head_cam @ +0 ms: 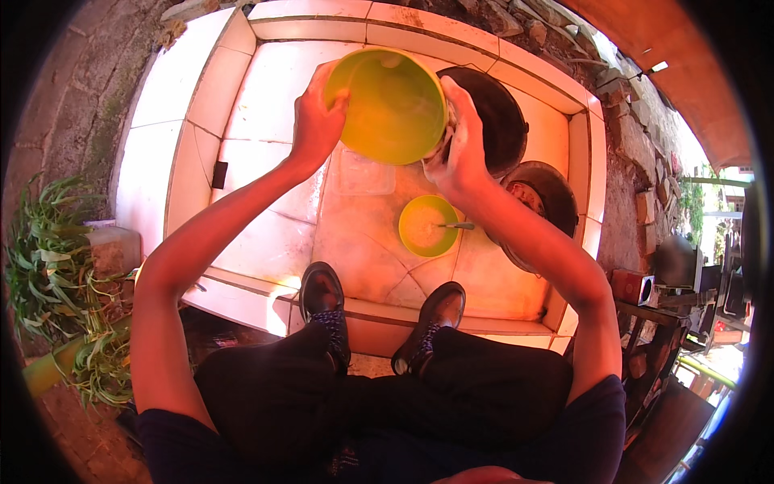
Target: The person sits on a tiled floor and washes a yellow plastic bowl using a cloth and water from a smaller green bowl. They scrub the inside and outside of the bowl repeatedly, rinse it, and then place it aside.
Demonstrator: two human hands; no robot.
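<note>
Between my hands, a large yellow-green bowl (387, 103) is held up above the tiled basin, its inside turned towards me. My left hand (317, 124) grips the left rim, thumb on the inner wall. On the opposite side my right hand (456, 145) is against the outer wall, with something crumpled, perhaps a scrubber, mostly hidden in its fingers. Below stands a small yellow-green bowl (420, 233) with pale contents and a spoon (461, 225) leaning over its rim. A clear plastic container (364, 176) sits on the tiles under the large bowl.
A dark pot (499, 121) stands behind my right hand. Nearer, another pot (559, 187) is partly covered by my right forearm. The basin's raised tiled rim (435, 30) surrounds these things. My shoes (323, 293) rest at its front edge; leafy plants (51, 242) lie left.
</note>
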